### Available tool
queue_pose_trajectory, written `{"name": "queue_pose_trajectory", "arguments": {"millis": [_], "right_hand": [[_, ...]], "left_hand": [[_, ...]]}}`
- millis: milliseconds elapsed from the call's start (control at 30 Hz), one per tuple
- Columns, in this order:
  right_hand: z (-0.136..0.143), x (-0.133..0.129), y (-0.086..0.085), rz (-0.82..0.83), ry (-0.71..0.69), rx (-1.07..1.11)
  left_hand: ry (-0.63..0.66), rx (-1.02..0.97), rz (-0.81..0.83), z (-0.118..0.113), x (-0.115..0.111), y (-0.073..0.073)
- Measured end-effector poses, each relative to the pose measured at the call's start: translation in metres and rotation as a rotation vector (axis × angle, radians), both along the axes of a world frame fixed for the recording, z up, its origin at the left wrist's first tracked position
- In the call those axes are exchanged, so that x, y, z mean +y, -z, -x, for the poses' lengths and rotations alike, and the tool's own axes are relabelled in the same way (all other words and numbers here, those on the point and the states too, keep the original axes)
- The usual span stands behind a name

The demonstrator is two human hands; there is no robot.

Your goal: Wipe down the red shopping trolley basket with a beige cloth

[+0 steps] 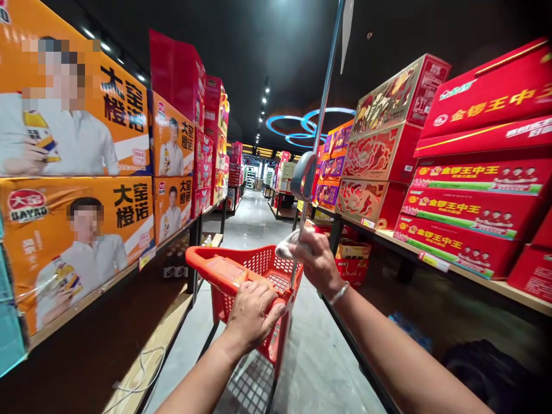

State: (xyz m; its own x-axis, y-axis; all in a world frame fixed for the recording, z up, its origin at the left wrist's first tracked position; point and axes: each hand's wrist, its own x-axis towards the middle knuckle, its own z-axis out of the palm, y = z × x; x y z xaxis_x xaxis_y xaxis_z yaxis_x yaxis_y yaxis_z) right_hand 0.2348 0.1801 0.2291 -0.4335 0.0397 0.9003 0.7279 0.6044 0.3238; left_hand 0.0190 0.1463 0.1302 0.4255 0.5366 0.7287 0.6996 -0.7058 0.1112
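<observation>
An orange-red shopping cart (267, 264) stands in front of me in the aisle. My left hand (254, 310) lies on its handle, fingers wrapped over the bar near the right end. A thin metal pole (325, 98) rises from the cart's right side, with a grey oval piece (303, 175) partway up. Closed around the lower pole is my right hand (317, 259), which also has a white cloth (290, 246) at its fingers. A light bracelet is on the right wrist.
Shelves line both sides, with orange drink cartons (77, 230) on the left and red boxes (470, 213) on the right. A grey tiled floor (254, 218) runs ahead between them. A white cable (142, 368) lies on the lower left shelf.
</observation>
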Motion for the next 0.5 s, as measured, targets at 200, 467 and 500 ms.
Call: {"name": "queue_pose_trajectory", "arguments": {"millis": [200,467,500], "right_hand": [[0.010,-0.053,-0.057,-0.069,-0.129,0.172],[0.028,-0.005,-0.221,-0.051,-0.195,-0.043],[0.028,0.002,-0.228,-0.026,-0.205,-0.053]], "left_hand": [[-0.006,-0.036,0.025,0.007,0.003,0.000],[-0.017,-0.036,0.035,0.004,-0.004,-0.002],[-0.026,-0.032,0.044,0.004,-0.005,-0.003]]}}
